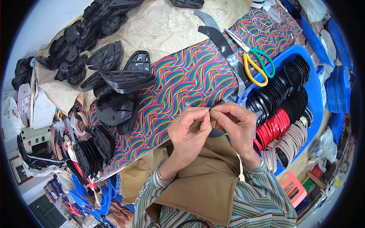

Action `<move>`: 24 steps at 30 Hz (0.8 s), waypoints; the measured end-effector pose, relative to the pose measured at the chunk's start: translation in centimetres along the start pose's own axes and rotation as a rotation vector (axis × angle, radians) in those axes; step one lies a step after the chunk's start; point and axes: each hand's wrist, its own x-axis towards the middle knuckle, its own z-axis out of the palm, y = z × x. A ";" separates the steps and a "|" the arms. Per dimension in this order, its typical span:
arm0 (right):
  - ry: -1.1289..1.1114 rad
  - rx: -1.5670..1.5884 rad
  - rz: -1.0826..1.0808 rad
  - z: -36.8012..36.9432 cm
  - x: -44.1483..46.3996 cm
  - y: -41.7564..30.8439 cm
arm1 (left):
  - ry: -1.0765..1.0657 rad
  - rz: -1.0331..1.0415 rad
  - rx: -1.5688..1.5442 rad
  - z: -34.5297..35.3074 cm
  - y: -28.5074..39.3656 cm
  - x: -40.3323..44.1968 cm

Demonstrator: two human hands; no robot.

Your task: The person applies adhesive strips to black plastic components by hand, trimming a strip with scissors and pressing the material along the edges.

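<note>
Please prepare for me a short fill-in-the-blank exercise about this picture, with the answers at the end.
1. The left hand and the right hand come together at their ____.
2. The scissors have one green handle and one ____ handle.
3. The blue tub stands nearer to the ____ hand.
4. The black soles lie nearer to the ____ hand.

Missing words: fingertips; yellow; right; left.

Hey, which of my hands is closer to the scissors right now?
Right. Your right hand is below the handles of the scissors in the picture, not touching them. Your left hand is farther away, down and to the left.
</note>
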 end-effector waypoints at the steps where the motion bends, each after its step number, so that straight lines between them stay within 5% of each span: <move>1: 0.000 0.015 0.016 0.0 0.0 0.0 | -0.014 0.049 0.065 0.0 -0.1 0.0; 6: 0.053 0.016 -0.043 0.5 0.0 0.8 | -0.033 0.119 0.151 0.0 0.0 0.2; 13: 0.036 0.124 0.018 0.7 0.2 1.3 | 0.054 -0.210 -0.144 0.3 0.6 0.1; 24: 0.041 0.112 -0.014 0.6 0.2 1.6 | 0.088 -0.315 -0.315 0.5 0.7 0.3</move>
